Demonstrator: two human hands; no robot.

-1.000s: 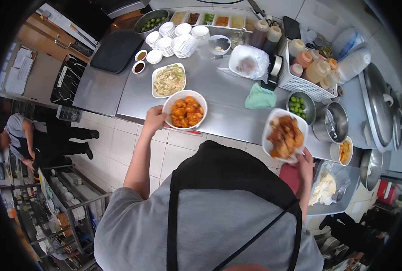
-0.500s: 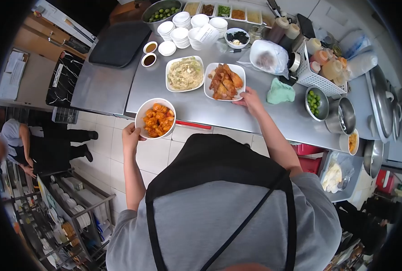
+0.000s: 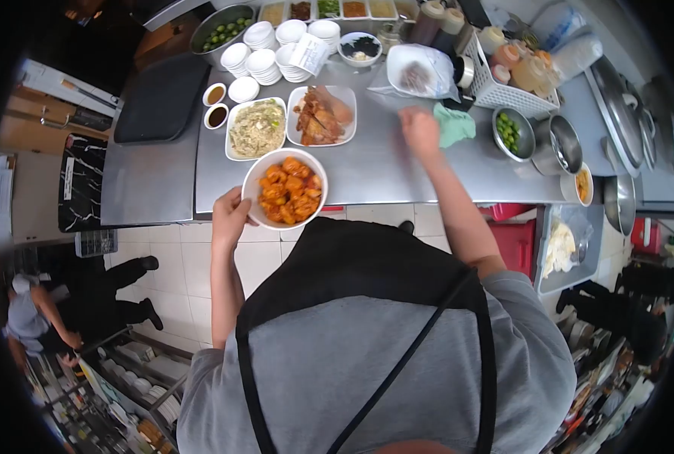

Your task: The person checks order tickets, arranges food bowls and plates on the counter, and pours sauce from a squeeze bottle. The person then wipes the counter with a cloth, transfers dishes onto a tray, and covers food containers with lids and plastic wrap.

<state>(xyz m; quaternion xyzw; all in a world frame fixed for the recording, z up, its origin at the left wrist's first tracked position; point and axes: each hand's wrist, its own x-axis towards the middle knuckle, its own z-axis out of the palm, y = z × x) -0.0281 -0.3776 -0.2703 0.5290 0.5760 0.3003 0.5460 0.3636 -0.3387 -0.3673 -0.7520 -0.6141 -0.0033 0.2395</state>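
My left hand (image 3: 232, 217) grips the side of a white bowl (image 3: 248, 185), thumb at the rim. Orange-red sauced chunks (image 3: 288, 191) fill the bowl, which is held at the counter's front edge. Over the steel counter, my right hand (image 3: 420, 130) is smeared by motion, its fingers unclear, just left of a green cloth (image 3: 453, 125). Behind the bowl stand two square white dishes: one with a pale shredded food (image 3: 257, 130), the other with browned, cut-up chicken (image 3: 318, 117). To their left are two small sauce cups (image 3: 216, 116).
Stacked white lids or cups (image 3: 262, 66) stand behind the dishes. A bowl of dark strips (image 3: 360, 47) and a plastic-wrapped container (image 3: 420, 72) are farther back. Right are limes (image 3: 508, 132) and a bottle basket (image 3: 511, 91). Another person (image 3: 38, 310) is at far left.
My right hand has left the chicken dish and moved toward the green cloth. My left hand has carried the bowl right, closer to the dishes. The view has also shifted.
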